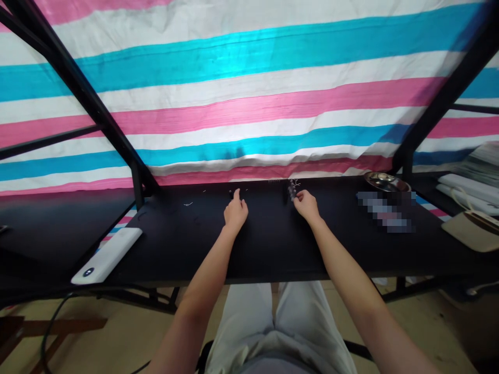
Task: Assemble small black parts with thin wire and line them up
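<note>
Beaded strand [292,191], one, small greyish see-through beads, near the far edge of the black table [273,244]; whether flat or slightly raised, cannot tell

Right hand [307,206], at the strand's near end: thumb and forefinger closed together, pinching that end

Curled pale piece [297,182], just beside the strand's far end, on the right

Row of dark coils [274,181], small, left of the strand

Left hand [236,212], left of the strand, apart from it: forefinger stretched out, other fingers bent; whether they hold anything, cannot tell

Small dark bead [230,192], beside the left forefinger, left of the strand

Thin white twisted piece [188,203], well left of the strand

Shiny metal dish [385,183], right of the strand

White oblong case [109,254], far left of the strand and nearer the person

Beige pouch [470,229], far right of the strand

Striped sheet [249,109], pink, blue and white, beyond the strand
</note>
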Tool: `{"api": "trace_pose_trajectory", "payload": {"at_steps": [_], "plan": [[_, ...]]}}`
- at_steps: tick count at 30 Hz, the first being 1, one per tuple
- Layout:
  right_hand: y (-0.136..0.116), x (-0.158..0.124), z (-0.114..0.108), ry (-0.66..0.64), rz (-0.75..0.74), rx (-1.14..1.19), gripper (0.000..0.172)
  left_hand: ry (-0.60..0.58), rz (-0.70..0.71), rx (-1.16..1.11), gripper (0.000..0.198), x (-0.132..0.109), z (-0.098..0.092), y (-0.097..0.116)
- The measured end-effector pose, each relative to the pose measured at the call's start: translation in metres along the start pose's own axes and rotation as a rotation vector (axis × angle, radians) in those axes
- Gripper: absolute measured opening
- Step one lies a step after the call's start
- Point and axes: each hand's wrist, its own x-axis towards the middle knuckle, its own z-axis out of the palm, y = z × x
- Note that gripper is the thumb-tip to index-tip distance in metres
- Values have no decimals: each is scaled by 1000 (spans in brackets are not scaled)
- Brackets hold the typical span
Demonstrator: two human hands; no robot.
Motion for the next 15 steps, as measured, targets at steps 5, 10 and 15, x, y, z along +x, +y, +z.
{"api": "trace_pose_trajectory", "payload": {"at_steps": [5,10,15], "plan": [[-9,-4,-8,97,-15,41,19,-53,-68,57,63,8,-4,-5],[-15,-9,-11,143,-44,58,19,-65,-60,69,61,12,0,-6],[-17,-11,-12,151,-62,73,20,-1,-37,24,45,14,5,-8]]}}
